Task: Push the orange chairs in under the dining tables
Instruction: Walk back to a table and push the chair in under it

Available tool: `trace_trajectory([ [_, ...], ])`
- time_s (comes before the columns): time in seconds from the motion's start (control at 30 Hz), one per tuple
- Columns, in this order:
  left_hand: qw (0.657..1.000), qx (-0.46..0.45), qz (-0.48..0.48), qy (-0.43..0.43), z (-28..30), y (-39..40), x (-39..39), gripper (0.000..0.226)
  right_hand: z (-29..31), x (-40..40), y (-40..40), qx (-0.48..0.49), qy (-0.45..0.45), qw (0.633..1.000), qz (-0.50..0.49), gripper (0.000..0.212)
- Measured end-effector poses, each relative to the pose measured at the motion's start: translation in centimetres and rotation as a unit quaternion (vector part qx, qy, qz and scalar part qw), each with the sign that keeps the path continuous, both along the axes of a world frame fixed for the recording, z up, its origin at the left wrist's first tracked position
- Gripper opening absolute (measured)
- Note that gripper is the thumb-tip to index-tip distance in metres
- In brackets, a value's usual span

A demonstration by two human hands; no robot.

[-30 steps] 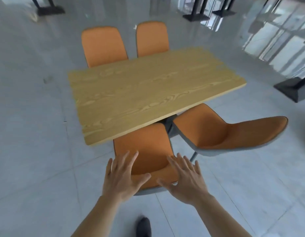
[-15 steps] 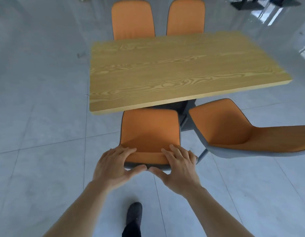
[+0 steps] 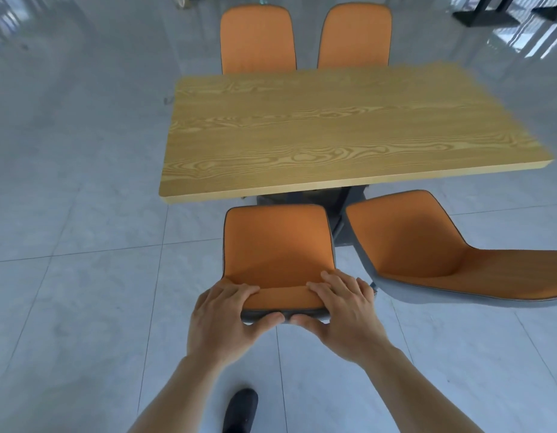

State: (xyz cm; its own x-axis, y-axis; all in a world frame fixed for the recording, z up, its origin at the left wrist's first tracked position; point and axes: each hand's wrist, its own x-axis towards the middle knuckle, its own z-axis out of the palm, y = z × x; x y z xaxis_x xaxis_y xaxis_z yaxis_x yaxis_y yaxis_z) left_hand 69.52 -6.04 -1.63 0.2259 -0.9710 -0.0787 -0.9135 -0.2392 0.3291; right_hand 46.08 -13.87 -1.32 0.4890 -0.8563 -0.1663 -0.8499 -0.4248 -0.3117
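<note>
Left hand [image 3: 222, 317], right hand [image 3: 346, 310]: both clamped on near chair [image 3: 278, 245] backrest top | legs hidden | neighbouring chair [image 3: 427, 251] cropped right | table [image 3: 333, 126] base mostly concealed

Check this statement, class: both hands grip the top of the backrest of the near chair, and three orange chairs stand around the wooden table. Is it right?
Not quite. The head view shows four orange chairs around the wooden table, not three: two on the far side and two on the near side. The rest holds: the left hand and right hand grip the backrest top of the near chair.
</note>
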Motion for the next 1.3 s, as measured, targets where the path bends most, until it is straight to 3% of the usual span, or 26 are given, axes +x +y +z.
trace_trajectory([
  [0.7,1.0,-0.01,0.009,0.028,0.1,0.4,-2.1,0.081,-0.2,-1.8,-0.6,-0.001,0.012,1.0,0.028,0.103],
  [1.0,0.999,0.005,0.016,0.039,0.2,0.3,-2.1,0.079,-0.3,-1.8,-0.2,-0.02,-0.011,1.0,0.016,0.085],
  [1.3,0.995,0.085,-0.001,0.049,3.4,0.0,-2.0,0.096,3.4,-2.2,-0.4,0.055,0.061,0.996,0.029,0.102],
])
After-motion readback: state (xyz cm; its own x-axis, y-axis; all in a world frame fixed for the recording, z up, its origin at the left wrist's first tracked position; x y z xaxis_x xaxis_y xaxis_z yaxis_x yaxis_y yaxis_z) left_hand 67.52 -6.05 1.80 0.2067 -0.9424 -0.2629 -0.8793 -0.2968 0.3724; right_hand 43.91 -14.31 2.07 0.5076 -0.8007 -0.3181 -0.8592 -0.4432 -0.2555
